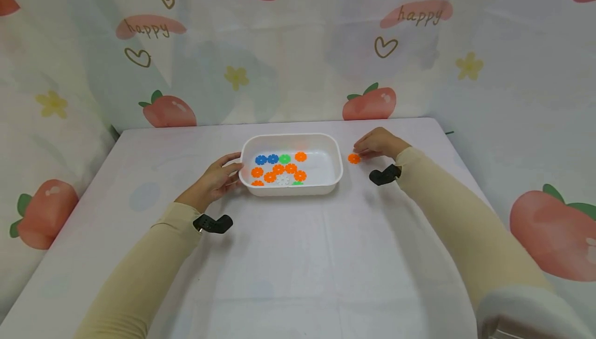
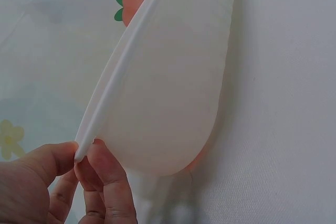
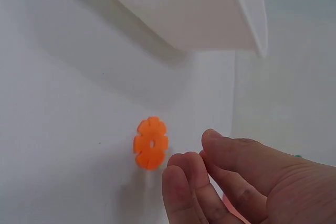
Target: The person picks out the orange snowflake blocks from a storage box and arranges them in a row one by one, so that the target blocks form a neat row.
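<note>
A white plastic tub point(image 1: 291, 190) stands at the back middle of the table with flower-shaped plastic discs in it: several orange ones point(image 1: 270, 177), two blue ones point(image 1: 261, 160), green ones point(image 1: 284, 158) and white. My left hand point(image 1: 216, 179) pinches the tub's left rim between thumb and fingers, as the left wrist view shows up close. To the right of the tub, a single orange disc point(image 3: 150, 144) with a small centre hole shows over the tablecloth. My right hand point(image 3: 236, 182) is just beside it, fingers loosely bent with nothing between them, fingertips close to its edge.
A white cloth point(image 1: 288, 261) covers the table. Behind it hangs a patterned curtain point(image 1: 298, 44) with peaches, flowers and hearts, which also flanks both sides. A black wrist mount point(image 1: 385, 175) sticks out from the right sleeve, another point(image 1: 214, 223) from the left.
</note>
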Demonstrator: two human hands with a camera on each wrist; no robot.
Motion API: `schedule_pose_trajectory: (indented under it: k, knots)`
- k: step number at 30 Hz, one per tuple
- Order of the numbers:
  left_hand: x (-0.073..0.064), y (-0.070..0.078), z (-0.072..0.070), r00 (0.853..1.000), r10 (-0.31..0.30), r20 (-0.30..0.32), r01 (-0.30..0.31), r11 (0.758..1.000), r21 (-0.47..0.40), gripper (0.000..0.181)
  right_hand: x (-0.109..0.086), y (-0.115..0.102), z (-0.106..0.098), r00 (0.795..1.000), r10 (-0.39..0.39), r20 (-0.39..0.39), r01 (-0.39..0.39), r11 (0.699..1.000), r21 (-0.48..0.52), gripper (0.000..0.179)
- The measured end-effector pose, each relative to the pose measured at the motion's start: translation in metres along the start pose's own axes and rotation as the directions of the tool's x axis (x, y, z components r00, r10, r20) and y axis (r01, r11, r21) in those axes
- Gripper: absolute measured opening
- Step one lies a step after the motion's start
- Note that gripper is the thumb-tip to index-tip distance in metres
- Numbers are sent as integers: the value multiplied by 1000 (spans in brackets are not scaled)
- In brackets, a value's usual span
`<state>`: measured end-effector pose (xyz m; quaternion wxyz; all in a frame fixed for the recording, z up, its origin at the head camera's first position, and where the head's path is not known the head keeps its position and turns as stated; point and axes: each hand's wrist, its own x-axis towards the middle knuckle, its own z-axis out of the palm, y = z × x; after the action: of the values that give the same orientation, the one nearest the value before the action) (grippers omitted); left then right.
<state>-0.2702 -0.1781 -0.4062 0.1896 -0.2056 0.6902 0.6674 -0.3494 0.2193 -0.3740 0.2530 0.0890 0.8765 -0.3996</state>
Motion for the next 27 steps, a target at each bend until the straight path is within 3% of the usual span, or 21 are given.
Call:
schedule_pose_trajectory:
  k: [14, 20, 27]
  knots:
    - [1, 0, -1, 1000, 2, -7, -2, 1000, 4, 49, -23, -51, 13, 992, -122, -3, 122, 992, -34, 34]
    - [1, -1, -1, 1000, 4, -6, -4, 1000, 8, 49, -19, -68, 27, 989, -137, -52, 139, 990, 31, 33]
    - [0, -1, -1, 1000, 7, 1, -7, 1000, 6, 49, -16, -80, 45, 989, -144, -24, 145, 984, 100, 32]
